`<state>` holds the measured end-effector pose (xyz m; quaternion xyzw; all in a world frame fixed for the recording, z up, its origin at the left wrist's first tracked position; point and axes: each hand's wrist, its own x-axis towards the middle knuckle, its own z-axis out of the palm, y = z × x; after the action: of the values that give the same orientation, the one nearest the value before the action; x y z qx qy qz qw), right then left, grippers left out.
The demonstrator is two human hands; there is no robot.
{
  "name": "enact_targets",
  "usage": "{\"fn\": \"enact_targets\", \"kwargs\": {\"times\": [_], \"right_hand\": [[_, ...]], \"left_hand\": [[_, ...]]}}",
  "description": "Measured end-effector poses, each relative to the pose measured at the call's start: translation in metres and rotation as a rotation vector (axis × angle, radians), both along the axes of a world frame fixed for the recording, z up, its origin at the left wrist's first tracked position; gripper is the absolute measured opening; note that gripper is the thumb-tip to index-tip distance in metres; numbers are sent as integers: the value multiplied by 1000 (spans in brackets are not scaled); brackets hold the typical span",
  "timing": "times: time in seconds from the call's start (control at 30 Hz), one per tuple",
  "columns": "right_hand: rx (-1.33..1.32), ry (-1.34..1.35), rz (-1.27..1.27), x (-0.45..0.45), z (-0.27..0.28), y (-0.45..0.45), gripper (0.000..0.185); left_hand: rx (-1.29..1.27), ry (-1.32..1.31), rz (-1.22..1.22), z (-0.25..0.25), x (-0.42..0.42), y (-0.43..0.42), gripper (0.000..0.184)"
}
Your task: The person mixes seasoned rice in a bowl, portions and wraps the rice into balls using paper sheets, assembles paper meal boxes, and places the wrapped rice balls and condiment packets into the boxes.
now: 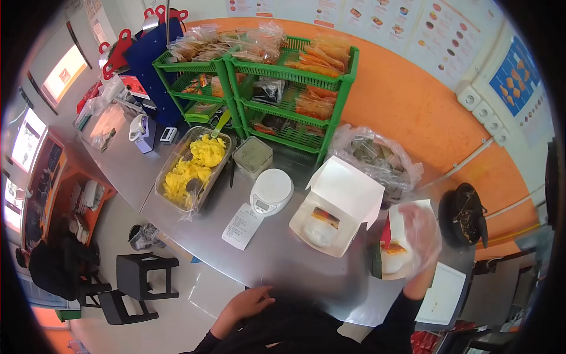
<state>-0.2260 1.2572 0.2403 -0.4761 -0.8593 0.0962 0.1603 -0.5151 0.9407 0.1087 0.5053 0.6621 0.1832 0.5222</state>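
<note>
My left hand [250, 302] is bare, its fingers loosely stretched at the table's front edge, holding nothing. At the right, my right hand [421, 236], in a clear plastic glove, is over the right side of an open white box [386, 268]; motion blurs its fingers, and whatever they hold cannot be made out. Inside that box are a red piece and a pale item. Left of it stands another open white box [354, 187] with a round, pale wrapped item [320, 229] inside. A white kitchen scale [272, 187] sits farther left, beside a printed receipt [242, 226].
Green shelves [286, 106] with packets stand at the back. A tray of yellow food [197, 162] and a square tub [253, 156] are at the left. A plastic bag [374, 153], black container [464, 215] and white board [441, 295] lie right. A person [53, 271] sits far left near stools [144, 276].
</note>
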Motion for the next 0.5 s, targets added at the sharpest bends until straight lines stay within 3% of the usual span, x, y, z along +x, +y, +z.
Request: {"fn": "enact_targets", "kwargs": {"times": [0.03,0.1,0.17,0.23,0.3,0.37,0.5], "right_hand": [[47,89,64,-21,11,23,22],[-62,-64,-86,-69,12,83,22],[23,22,33,-91,-40,155,33],[-85,-309,-42,-115,-79,212,42],[-160,-409,-212,-148,-43,178,50],[-88,-322,-202,-148,-83,200,53],[-40,-376,-173,-160,-92,213,53]], "left_hand": [[30,20,32,-2,-4,0,47],[95,38,76,0,-8,1,47],[141,40,99,3,-13,7,47],[168,28,110,5,-15,7,47],[135,14,113,13,-18,6,48],[103,3,125,12,-21,4,49],[32,4,159,13,-34,-1,50]]}}
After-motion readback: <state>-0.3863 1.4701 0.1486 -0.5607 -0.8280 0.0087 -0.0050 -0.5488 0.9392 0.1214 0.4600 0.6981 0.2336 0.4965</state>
